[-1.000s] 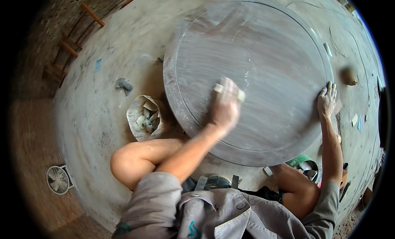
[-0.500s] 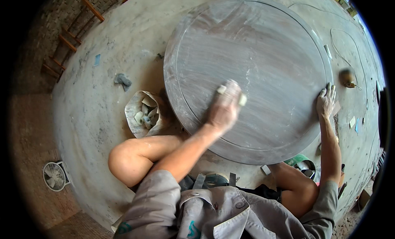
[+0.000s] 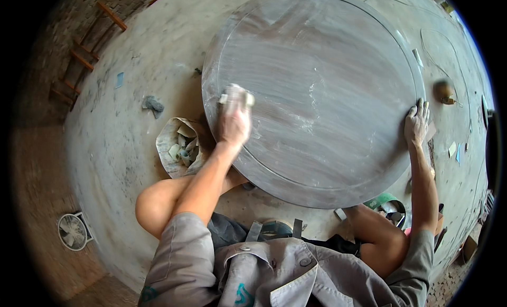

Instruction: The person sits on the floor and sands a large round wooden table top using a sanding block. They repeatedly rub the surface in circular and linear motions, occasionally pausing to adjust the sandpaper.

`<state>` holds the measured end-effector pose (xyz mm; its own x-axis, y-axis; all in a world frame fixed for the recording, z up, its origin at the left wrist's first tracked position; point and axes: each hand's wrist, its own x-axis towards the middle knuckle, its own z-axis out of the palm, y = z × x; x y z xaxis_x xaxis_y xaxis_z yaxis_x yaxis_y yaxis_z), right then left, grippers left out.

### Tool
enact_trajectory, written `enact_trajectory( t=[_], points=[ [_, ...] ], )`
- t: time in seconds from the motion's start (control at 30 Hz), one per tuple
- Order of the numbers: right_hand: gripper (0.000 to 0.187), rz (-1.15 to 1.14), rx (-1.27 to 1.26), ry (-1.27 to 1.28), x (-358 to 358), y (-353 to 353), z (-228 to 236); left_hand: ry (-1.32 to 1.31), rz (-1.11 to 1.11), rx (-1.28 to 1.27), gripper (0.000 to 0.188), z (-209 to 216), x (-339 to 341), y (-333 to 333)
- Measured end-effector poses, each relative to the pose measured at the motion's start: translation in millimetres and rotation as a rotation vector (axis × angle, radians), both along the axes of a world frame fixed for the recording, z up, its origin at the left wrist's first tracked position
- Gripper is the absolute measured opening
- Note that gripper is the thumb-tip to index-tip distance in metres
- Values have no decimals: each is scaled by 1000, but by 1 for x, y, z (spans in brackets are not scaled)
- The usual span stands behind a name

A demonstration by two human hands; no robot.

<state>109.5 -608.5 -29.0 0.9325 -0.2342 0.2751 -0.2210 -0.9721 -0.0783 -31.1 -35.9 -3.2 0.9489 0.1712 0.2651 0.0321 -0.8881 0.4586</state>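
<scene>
A large round grey-brown tabletop (image 3: 338, 138) streaked with pale dust lies in front of me, a groove running around near its rim. Near its left rim, my left hand (image 3: 235, 119) is closed over a pale sanding pad (image 3: 249, 99), pressed to the surface. The pad's ends stick out on both sides of the fingers; motion blurs them, and the rest is hidden under the hand. At the right rim, my right hand (image 3: 417, 122) rests flat with fingers stretched over the edge, holding nothing.
Left of the tabletop stand an open bag (image 3: 168, 148) of scraps and a crumpled grey cloth (image 3: 153, 106). By my right knee sits a green tub (image 3: 381, 201). A round brownish object (image 3: 443, 90) lies right. Farther off are a white fan (image 3: 73, 232) and a wooden rack (image 3: 82, 58).
My left hand has swept left and slightly away across the tabletop with the pad, from near the middle to the left rim. My right hand stays on the right edge.
</scene>
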Motion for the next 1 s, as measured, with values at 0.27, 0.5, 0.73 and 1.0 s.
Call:
enact_trajectory(
  t=[0.27,0.5,0.73,1.0],
  points=[
    [57,4,-35,5,-6,-15,1,232,-308,-156,55,22,-27,-122],
    [56,0,-3,20,0,6,-1,-16,57,65,52,-18,16,5],
    [54,-2,4,8,-4,6,6,45,-20,83,63,5,109,35],
    [55,3,-27,50,-12,-2,12,-106,-234,155,51,-16,124,-70]
  ],
)
